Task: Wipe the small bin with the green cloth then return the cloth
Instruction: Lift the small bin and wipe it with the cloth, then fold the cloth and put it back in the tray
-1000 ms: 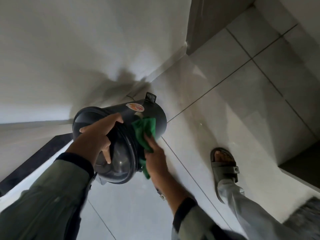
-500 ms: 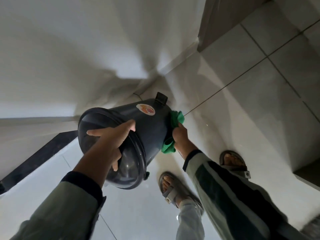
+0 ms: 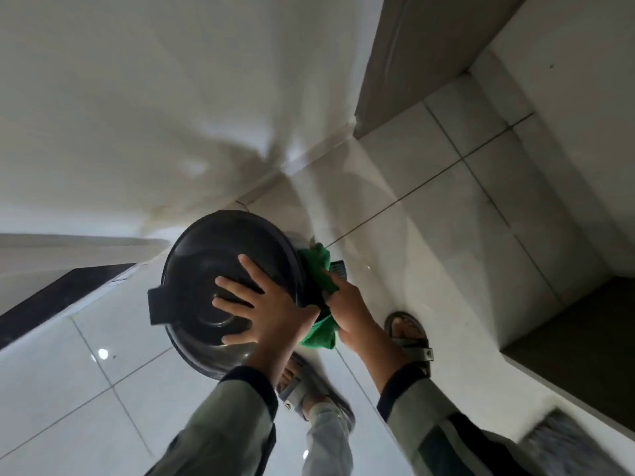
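your left hand (image 3: 264, 314) is spread flat on the small bin (image 3: 220, 269) lid to steady it so your right hand (image 3: 354, 314), bunched around the green cloth (image 3: 318, 266), can scrub its side

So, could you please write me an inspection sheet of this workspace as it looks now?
Surface: glossy pale tiled floor, light reflections.
Job's things: small dark bin lid toward camera; green cloth pressed against its right side.
Clutter: nothing seen.
Hands: left hand spread flat on lid; right hand closed on cloth.
Cables: nothing seen.
Surroundings: white wall, sandalled feet, grey mat corner.
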